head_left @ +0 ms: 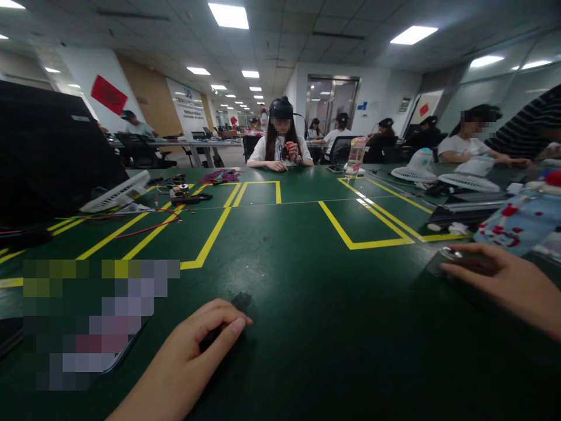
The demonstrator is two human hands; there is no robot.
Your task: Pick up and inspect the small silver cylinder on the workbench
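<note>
My left hand (pixel 193 345) rests low on the green table (pixel 298 280), fingers curled round a small dark object (pixel 239 303) whose tip shows past my fingertips. My right hand (pixel 504 280) lies at the right edge, fingers stretched flat over a dark flat thing (pixel 438 263) with a small shiny round part (pixel 450 253) by my fingertips.
Yellow tape lines (pixel 350 234) mark boxes on the table. A blurred patch (pixel 96 321) covers something at the left. Red wires and small parts (pixel 175 196) lie at the back left beside a black screen (pixel 48 152). A person sits across the table (pixel 280 146); others sit right.
</note>
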